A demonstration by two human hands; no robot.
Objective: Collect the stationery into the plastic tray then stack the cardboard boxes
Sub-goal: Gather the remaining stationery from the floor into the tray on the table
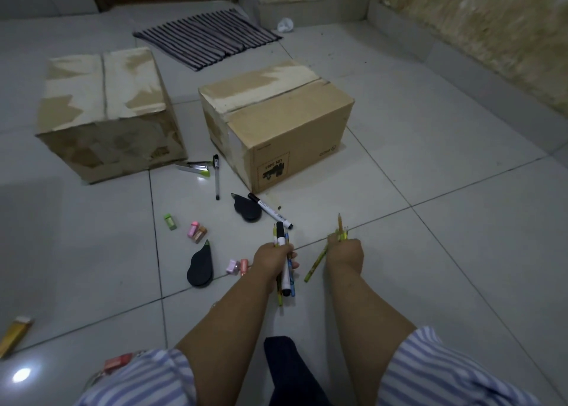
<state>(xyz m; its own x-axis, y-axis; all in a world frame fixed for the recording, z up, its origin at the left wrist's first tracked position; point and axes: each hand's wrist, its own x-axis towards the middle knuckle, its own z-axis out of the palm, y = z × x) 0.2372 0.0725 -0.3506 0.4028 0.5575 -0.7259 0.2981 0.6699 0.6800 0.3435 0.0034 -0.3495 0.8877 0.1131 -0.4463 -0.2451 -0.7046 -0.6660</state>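
My left hand [272,259] grips a bundle of pens, a white marker and pencils [285,275]. My right hand [345,250] grips several yellow pencils [340,229]; one pencil [315,266] slants down beside it. Loose on the tiled floor lie a marker [270,210], two black correction-tape dispensers [247,210] [199,267], a pen [217,176], a stapler [193,167], and small erasers [170,222] [197,232] [237,266]. Two closed cardboard boxes [104,110] [276,120] stand side by side behind them. No plastic tray shows.
A striped mat [206,38] lies beyond the boxes near a dark doorway. A crumpled white scrap [285,24] sits by the wall step. A yellow item [13,335] lies at the left edge, a pinkish item [118,362] near my sleeve.
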